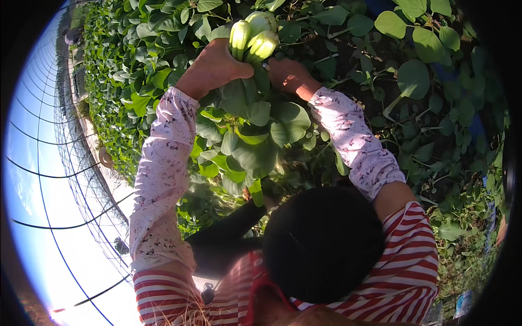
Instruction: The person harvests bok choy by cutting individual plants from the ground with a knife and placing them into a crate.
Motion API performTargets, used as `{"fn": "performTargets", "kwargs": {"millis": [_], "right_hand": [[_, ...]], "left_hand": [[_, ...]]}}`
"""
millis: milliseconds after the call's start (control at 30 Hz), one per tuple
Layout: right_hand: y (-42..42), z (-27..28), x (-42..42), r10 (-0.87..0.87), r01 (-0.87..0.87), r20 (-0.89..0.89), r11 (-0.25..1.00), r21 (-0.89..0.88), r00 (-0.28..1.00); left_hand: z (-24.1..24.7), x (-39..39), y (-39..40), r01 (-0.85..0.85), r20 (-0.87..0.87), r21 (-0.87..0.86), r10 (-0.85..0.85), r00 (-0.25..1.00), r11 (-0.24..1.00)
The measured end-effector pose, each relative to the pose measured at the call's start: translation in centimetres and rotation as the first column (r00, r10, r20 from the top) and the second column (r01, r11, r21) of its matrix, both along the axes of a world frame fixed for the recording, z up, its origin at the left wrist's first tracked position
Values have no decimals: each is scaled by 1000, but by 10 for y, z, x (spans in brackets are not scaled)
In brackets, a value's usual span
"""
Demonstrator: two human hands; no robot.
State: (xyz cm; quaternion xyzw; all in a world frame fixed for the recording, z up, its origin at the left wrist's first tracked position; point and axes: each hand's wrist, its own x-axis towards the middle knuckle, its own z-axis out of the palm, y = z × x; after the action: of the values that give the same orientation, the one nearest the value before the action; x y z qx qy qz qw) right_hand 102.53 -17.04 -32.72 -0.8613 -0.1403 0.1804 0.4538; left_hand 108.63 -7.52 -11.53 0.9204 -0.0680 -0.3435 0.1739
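My left hand (220, 67) is wrapped around a bunch of pak choi (261, 45). The thick pale-green stalk bases point away from me, and the broad green leaves (255, 142) hang back towards my body. Close beside the bases, my right hand (291, 75) is curled in a fist. A small shiny tip of a tool (265, 65) shows at its fingers; the rest is hidden in the hand, and its exact kind is unclear. Floral sleeve covers (165, 163) reach over both forearms.
Dense leafy greens (122, 81) fill the bed on the left. Looser plants (414, 79) grow over dark, shaded soil on the right. Curved frame hoops and netting (81, 142) rise at the far left, near a straw-coloured hat (106, 158). A blue strip (477, 126) runs among the right-hand plants.
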Motion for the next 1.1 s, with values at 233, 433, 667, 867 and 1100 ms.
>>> {"fn": "performTargets", "kwargs": {"millis": [233, 433, 667, 867, 1100], "right_hand": [[-36, -12, -18, -71, 60, -147, 995, -78, 987], [-28, 1, -16, -4, 2, -112, 1000, -18, 994], [-18, -4, -17, 68, -72, -271, 997, -5, 960], [-10, -8, -15, 108, -94, -265, 994, 62, 958], [-12, -15, -11, 212, -208, -323, 977, 47, 922]], "left_hand": [[-68, -50, 39, 450, -340, 265, -354, 871, 853], [-77, -68, 50, 403, -304, 461, -286, 909, 791], [-78, -47, 79, 297, -369, 390, -147, 918, 872], [-75, -65, 73, 309, -211, 445, -237, 949, 840], [-75, -77, 79, 268, -175, 369, -217, 960, 890]]}}
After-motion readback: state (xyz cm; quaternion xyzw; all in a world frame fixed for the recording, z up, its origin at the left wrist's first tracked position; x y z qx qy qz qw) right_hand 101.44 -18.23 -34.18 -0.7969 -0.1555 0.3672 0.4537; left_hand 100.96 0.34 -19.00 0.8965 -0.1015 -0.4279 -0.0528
